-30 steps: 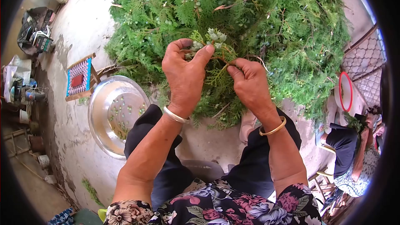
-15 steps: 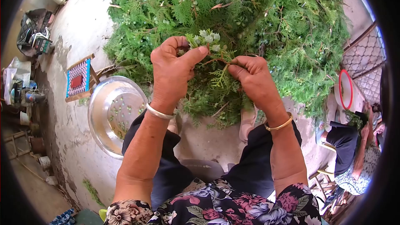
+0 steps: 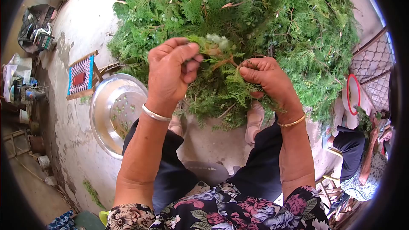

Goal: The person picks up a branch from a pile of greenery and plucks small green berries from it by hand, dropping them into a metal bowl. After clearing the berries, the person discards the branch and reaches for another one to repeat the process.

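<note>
My right hand (image 3: 269, 76) pinches the stem of a green conifer sprig (image 3: 232, 61) between thumb and fingers. Pale blue-green cones (image 3: 217, 40) cluster at the sprig's upper end, blurred by motion. Just left of them is my left hand (image 3: 172, 64), its fingers curled and the thumb pressed against them; whatever they may hold is hidden. Beneath and beyond both hands spreads a large pile of cut conifer branches (image 3: 238, 8). A wide metal basin (image 3: 99, 106) with several small green cones in its bottom stands on the floor to the left of my legs.
A small stool with a woven seat (image 3: 81, 78) stands beyond the basin. At the right, another person (image 3: 362, 157) sits near a red-rimmed container (image 3: 352, 96). Bags and tools (image 3: 36, 32) line the left side. A loose green sprig (image 3: 91, 194) lies on the concrete floor.
My left hand has drawn slightly left, away from the cone cluster, and its fingers have curled in. My right hand still grips the sprig and has shifted slightly right and down.
</note>
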`<state>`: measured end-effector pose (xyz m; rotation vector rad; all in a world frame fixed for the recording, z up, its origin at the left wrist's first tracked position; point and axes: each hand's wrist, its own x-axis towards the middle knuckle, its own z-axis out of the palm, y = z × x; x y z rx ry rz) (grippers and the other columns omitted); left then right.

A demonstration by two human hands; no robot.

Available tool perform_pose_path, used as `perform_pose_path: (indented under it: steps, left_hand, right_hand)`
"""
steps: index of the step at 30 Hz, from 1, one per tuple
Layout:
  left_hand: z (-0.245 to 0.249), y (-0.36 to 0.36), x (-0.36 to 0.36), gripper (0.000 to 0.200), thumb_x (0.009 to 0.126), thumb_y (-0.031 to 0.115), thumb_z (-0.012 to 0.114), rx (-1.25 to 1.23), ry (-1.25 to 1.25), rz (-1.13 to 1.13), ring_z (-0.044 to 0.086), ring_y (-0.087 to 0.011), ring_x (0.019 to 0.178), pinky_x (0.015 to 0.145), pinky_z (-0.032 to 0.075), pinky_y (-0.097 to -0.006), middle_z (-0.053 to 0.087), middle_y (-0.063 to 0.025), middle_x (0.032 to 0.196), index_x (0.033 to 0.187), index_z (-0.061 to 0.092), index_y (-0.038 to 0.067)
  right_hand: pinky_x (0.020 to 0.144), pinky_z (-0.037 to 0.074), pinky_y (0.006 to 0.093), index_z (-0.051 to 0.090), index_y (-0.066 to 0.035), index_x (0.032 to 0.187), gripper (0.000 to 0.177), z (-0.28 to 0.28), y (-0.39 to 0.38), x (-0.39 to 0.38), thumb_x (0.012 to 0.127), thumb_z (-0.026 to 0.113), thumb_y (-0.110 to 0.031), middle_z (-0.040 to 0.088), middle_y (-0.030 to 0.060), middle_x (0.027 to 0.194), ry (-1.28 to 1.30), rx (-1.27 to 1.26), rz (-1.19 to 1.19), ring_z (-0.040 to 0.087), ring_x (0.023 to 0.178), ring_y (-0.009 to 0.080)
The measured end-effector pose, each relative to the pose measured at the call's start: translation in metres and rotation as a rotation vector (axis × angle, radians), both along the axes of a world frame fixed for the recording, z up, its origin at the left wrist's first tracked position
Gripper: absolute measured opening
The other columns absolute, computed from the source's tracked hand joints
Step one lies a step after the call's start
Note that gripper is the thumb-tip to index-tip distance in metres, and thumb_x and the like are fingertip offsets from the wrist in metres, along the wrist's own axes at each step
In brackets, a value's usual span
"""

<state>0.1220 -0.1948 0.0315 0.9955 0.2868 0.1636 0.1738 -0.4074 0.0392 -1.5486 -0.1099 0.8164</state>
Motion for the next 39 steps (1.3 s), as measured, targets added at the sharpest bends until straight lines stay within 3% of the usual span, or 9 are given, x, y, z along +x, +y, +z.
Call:
perform_pose_path:
  steps: [4, 8, 11, 14, 21, 23, 24, 27, 39]
  left_hand:
    - [0.006, 0.049, 0.005, 0.006, 0.081, 0.002, 0.061, 0.137, 0.038, 0.439, 0.049, -0.0084, 0.051, 0.039, 0.035, -0.0186, 0.06, -0.0087, 0.069, 0.085, 0.06, -0.002]
    - [-0.007, 0.111, -0.012, 0.01, 0.081, 0.002, 0.06, 0.086, 0.067, 0.482, 0.052, -0.0109, 0.055, 0.042, 0.038, -0.0196, 0.06, -0.0095, 0.07, 0.09, 0.061, -0.004]
    - [-0.012, 0.132, -0.043, 0.019, 0.08, 0.002, 0.059, 0.406, 0.229, 0.655, 0.052, -0.013, 0.055, 0.044, 0.041, -0.0241, 0.06, -0.0093, 0.071, 0.096, 0.061, -0.006]
    - [-0.052, 0.192, -0.091, 0.009, 0.07, 0.002, 0.053, 0.782, 0.271, 0.511, 0.055, -0.0113, 0.054, 0.042, 0.04, -0.0238, 0.056, -0.0061, 0.06, 0.062, 0.057, -0.001]
    - [-0.071, 0.216, -0.15, 0.01, 0.068, 0.009, 0.059, 1.35, 0.941, 0.372, 0.062, -0.0256, 0.06, 0.049, 0.047, -0.0376, 0.06, -0.0141, 0.066, 0.069, 0.059, -0.001]
    - [-0.096, 0.241, -0.167, 0.016, 0.071, 0.011, 0.059, 1.987, 0.799, 0.323, 0.064, -0.0355, 0.071, 0.063, 0.05, -0.0448, 0.065, -0.0206, 0.084, 0.08, 0.06, -0.002]
    - [-0.088, 0.234, -0.166, 0.019, 0.073, 0.014, 0.059, 1.94, 0.874, 0.298, 0.063, -0.0388, 0.083, 0.073, 0.05, -0.0473, 0.064, -0.024, 0.097, 0.086, 0.061, 0.0]
    - [-0.08, 0.214, -0.153, 0.024, 0.072, 0.016, 0.062, 1.863, 1.165, 0.446, 0.063, -0.0395, 0.086, 0.077, 0.051, -0.0462, 0.064, -0.0247, 0.096, 0.09, 0.062, 0.0]
    - [-0.091, 0.226, -0.134, 0.021, 0.073, 0.019, 0.065, 1.938, 0.855, 0.623, 0.061, -0.042, 0.081, 0.073, 0.048, -0.0486, 0.063, -0.0263, 0.08, 0.079, 0.065, -0.001]
  right_hand:
    - [0.043, 0.031, 0.0196, 0.067, -0.005, 0.084, 0.017, -0.003, -0.011, 0.008, 0.09, 0.06, -0.019, 0.045, -0.0087, 0.063, -0.03, 0.034, -0.019, 0.035, 0.052, 0.0017]
    - [0.042, 0.028, 0.0189, 0.067, -0.003, 0.085, 0.019, -0.008, -0.018, 0.007, 0.09, 0.06, -0.02, 0.044, -0.0083, 0.063, -0.017, 0.157, -0.006, 0.033, 0.051, 0.0013]
    - [0.042, 0.027, 0.0185, 0.066, -0.002, 0.084, 0.021, -0.009, -0.022, 0.004, 0.09, 0.06, -0.021, 0.044, -0.008, 0.062, 0.017, 0.255, 0.034, 0.034, 0.051, 0.0011]
    - [0.042, 0.027, 0.0182, 0.066, -0.002, 0.085, 0.021, -0.006, -0.02, -0.001, 0.09, 0.06, -0.021, 0.045, -0.008, 0.061, -0.024, 0.332, 0.045, 0.035, 0.051, 0.0007]
    - [0.044, 0.032, 0.018, 0.068, -0.002, 0.089, 0.016, -0.004, -0.01, -0.007, 0.09, 0.061, -0.016, 0.053, -0.0061, 0.066, -0.16, 0.279, 0.008, 0.04, 0.052, 0.0006]
    - [0.047, 0.035, 0.0188, 0.069, -0.002, 0.089, 0.014, 0.001, -0.009, -0.01, 0.089, 0.061, -0.013, 0.055, -0.0063, 0.068, -0.182, 0.228, 0.018, 0.042, 0.055, 0.0012]
    - [0.052, 0.038, 0.0203, 0.07, -0.001, 0.089, 0.013, -0.003, -0.005, -0.008, 0.088, 0.061, -0.01, 0.056, -0.0067, 0.067, -0.47, 0.16, 0.043, 0.044, 0.058, 0.0017]
    - [0.055, 0.038, 0.0213, 0.07, 0.0, 0.089, 0.013, -0.007, -0.003, -0.009, 0.087, 0.061, -0.009, 0.056, -0.0064, 0.066, -0.357, 0.198, -0.022, 0.044, 0.06, 0.0023]
    - [0.053, 0.036, 0.0222, 0.068, 0.001, 0.085, 0.009, -0.015, -0.001, -0.013, 0.085, 0.061, -0.005, 0.054, -0.0048, 0.062, -0.58, 0.052, -0.039, 0.044, 0.058, 0.0031]
